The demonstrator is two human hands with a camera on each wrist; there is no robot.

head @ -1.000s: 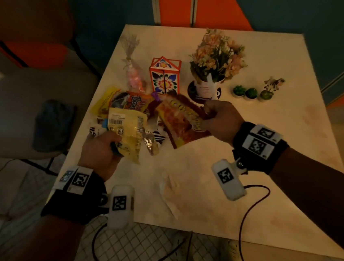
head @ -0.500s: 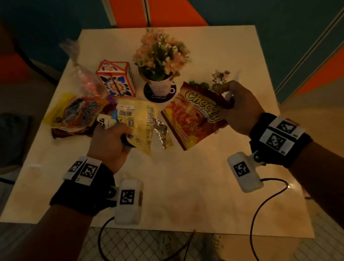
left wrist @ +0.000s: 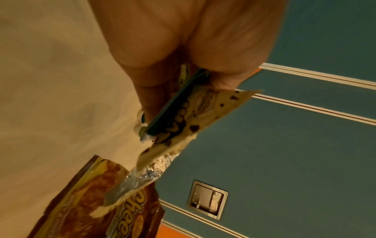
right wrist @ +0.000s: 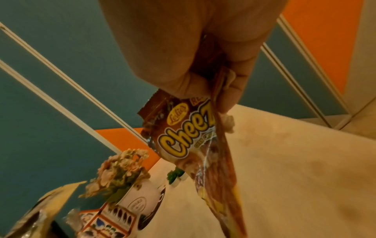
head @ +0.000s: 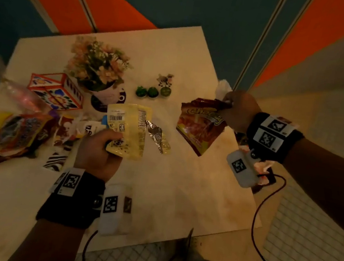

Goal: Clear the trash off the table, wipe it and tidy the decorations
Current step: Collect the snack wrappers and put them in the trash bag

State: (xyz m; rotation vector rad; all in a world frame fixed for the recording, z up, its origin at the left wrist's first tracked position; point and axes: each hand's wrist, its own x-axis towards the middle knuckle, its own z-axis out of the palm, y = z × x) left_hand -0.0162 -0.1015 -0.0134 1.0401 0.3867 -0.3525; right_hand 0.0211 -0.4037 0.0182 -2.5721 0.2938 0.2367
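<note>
The Cheezy bag (head: 201,126) hangs above the right edge of the worktop (head: 182,184), well to the right of the flower pot (head: 97,70), pinched at its top by the right hand (head: 240,111), which also seems to hold a white tissue. The left hand (head: 96,154) grasps the yellow wrapper (head: 128,130), just in front of the flower pot. Both bags look open, so crumbs can fall if they tilt. More wrappers (head: 11,134) lie left of the flower pot; reaching there with full hands may knock the patterned box (head: 56,91).
</note>
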